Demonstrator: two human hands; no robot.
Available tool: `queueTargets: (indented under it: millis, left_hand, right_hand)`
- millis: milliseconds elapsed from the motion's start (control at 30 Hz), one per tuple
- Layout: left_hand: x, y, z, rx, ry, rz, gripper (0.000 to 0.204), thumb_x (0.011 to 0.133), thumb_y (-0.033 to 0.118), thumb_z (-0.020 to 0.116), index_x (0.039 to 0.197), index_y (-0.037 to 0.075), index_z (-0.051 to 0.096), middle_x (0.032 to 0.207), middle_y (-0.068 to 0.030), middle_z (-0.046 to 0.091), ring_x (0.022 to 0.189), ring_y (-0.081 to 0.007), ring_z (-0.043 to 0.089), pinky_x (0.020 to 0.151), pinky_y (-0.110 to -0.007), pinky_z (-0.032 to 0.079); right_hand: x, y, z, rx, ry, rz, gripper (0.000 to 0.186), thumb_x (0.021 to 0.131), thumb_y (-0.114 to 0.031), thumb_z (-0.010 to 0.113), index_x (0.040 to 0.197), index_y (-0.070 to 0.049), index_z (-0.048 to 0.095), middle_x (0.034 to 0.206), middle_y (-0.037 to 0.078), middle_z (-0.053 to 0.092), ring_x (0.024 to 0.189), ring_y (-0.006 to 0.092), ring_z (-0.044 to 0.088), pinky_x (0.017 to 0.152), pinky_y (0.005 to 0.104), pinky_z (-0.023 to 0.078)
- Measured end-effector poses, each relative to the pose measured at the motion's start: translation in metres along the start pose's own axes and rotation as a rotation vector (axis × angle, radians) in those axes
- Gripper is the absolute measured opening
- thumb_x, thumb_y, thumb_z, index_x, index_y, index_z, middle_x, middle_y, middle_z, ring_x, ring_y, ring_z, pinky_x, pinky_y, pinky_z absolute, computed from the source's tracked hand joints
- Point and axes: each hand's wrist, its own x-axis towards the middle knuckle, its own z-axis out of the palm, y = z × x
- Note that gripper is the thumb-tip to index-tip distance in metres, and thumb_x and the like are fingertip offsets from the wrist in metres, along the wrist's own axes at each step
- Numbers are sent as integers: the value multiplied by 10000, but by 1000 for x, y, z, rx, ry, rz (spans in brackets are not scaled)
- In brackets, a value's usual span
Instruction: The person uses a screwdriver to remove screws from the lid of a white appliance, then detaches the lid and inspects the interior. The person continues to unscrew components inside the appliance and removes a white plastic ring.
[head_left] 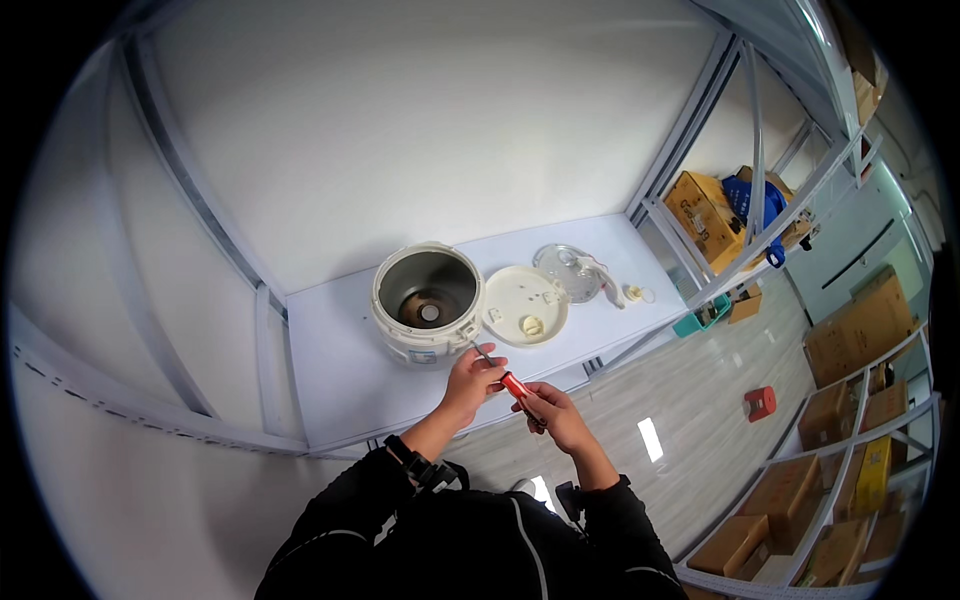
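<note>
A white rice cooker body (412, 346) stands without its lid on the white table, its dark inside showing a round centre piece. My right hand (560, 418) is closed round the red and black handle of a screwdriver (514, 385). The screwdriver slants up and left, and its tip is by the latch side at the cooker's front right rim. My left hand (468, 385) is closed, its fingers pinched at the metal shaft. Whether the tip sits in a screw is too small to tell. Right of the cooker lies a round white lid part (510, 290) with a small cream piece (532, 325) on it.
Farther right on the table (340, 390) lie a clear round cover (560, 262), a white curved handle (606, 284) and a small ring-shaped part (634, 293). A metal frame post (690, 120) rises at the right. Shelves with cardboard boxes (775, 500) and a red object (760, 403) are beyond.
</note>
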Motion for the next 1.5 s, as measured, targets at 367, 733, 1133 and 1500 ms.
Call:
queueTargets:
  millis: [367, 733, 1133, 1500]
  left_hand:
    - [16, -3, -9, -252, 195, -54, 264, 1025, 318, 637, 1221, 141, 632, 1154, -10, 672, 993, -167, 664, 780, -317, 528]
    - [16, -9, 3, -390, 268, 12, 205, 991, 264, 671, 1125, 115, 628, 1032, -18, 670, 909, -189, 695, 706, -291, 537]
    - [16, -15, -2, -150, 217, -4, 147, 944, 198, 653, 998, 61, 665, 937, -64, 687, 759, -179, 708, 595, -267, 476]
    - [30, -14, 4, -22, 202, 23, 192, 919, 222, 673, 930, 31, 687, 827, -54, 672, 654, -170, 687, 535, -266, 456]
  right_hand:
    - [-2, 17, -1, -470, 233, -441, 521, 812, -17, 799, 1297, -27, 610, 1168, 111, 635, 1024, 226, 645, 888, 339, 525]
    - [-10, 2, 14, -717, 146, -586, 511, 925, -135, 734, 1380, -6, 542, 1104, 102, 670, 915, 167, 649, 823, 305, 518]
    - [-24, -3, -12, -498, 64, -400, 467, 930, -127, 715, 1367, -30, 582, 999, 124, 708, 849, 166, 641, 789, 321, 525]
    - [-47, -28, -48, -828, 210, -459, 497, 859, -24, 750, 1339, -14, 620, 1163, 137, 703, 1072, 227, 671, 926, 332, 530]
